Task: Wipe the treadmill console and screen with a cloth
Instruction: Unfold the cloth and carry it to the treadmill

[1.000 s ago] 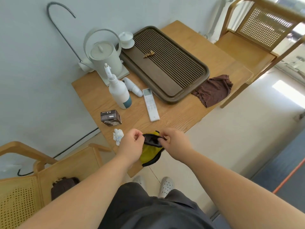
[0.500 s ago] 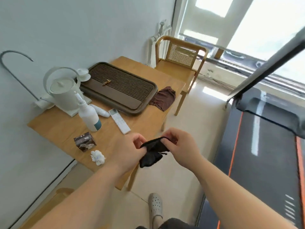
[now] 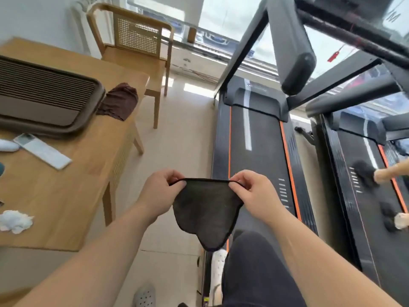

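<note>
A dark cloth (image 3: 207, 209) hangs spread open in front of me, held by its top edge. My left hand (image 3: 160, 193) pinches its left corner and my right hand (image 3: 254, 191) pinches its right corner. Ahead lies the treadmill (image 3: 254, 134), with a black belt and orange side stripes. Its grey handrail (image 3: 290, 45) reaches toward me from the upper right. A dark bar of the console (image 3: 354, 34) crosses the top right; the screen itself is out of view. One knee and a white shoe sit over the treadmill's near end.
A wooden table (image 3: 73, 173) stands at left with a brown slatted tray (image 3: 44, 96), a brown rag (image 3: 119, 103), a white remote (image 3: 42, 154) and a crumpled tissue (image 3: 15, 220). A cane-backed chair (image 3: 137, 45) stands behind it. A second treadmill (image 3: 365, 173) lies at right.
My view has swung right from the table to the treadmill. The bunched cloth has been pulled open between both hands, which have moved apart.
</note>
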A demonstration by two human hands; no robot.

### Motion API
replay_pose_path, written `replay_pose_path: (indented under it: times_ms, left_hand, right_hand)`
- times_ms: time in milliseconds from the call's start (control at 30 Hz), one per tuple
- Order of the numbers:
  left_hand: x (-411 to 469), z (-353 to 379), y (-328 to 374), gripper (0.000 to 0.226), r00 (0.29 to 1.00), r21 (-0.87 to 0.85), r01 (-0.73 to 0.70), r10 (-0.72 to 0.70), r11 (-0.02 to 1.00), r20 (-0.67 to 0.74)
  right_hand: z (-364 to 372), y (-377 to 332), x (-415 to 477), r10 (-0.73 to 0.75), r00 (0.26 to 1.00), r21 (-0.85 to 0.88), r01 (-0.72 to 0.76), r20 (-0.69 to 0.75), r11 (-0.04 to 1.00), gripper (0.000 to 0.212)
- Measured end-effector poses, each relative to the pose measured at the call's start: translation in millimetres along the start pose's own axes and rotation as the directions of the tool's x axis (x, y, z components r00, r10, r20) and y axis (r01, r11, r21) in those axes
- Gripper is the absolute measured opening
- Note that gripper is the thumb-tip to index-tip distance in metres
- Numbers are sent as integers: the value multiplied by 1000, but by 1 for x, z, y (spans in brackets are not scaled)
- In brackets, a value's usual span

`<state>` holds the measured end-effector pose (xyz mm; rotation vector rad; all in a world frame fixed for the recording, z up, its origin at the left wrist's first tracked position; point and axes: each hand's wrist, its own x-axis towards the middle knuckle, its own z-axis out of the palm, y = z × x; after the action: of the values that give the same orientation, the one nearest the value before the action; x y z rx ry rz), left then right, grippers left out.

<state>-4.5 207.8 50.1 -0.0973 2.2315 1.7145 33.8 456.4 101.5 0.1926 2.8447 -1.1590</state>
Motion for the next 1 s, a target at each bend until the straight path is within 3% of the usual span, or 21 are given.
replay_pose_path:
  times_ms: [233, 433, 600, 700, 867, 1000]
  left_hand:
    - [35, 100, 28, 17, 991, 45, 11, -17, 999, 133]
    - [87, 207, 56, 17, 982, 231, 40, -81, 972, 170]
    - [126, 321, 129, 19, 987, 356, 22, -78, 934, 142]
    - [138, 380, 198, 18, 994, 449, 12, -58, 894, 90]
    - [159, 429, 309, 16, 981, 674, -193, 120, 713, 154]
    - [181, 439, 375, 15, 975, 656, -219, 181, 723, 125]
  right_hand:
    - [-55, 97, 4, 157, 983, 70, -151, -99, 986, 17]
    - [-113, 196, 42, 247, 963, 174, -227, -104, 958, 17]
    - [-205, 275, 89, 297, 948, 296, -254, -112, 921, 10]
    - [-276, 295, 108, 336, 940, 332, -298, -64, 895, 8]
    - [-393, 287, 145, 319, 946, 329, -285, -53, 900, 8]
    - [-465, 269, 180, 279, 957, 327, -241, -74, 914, 9]
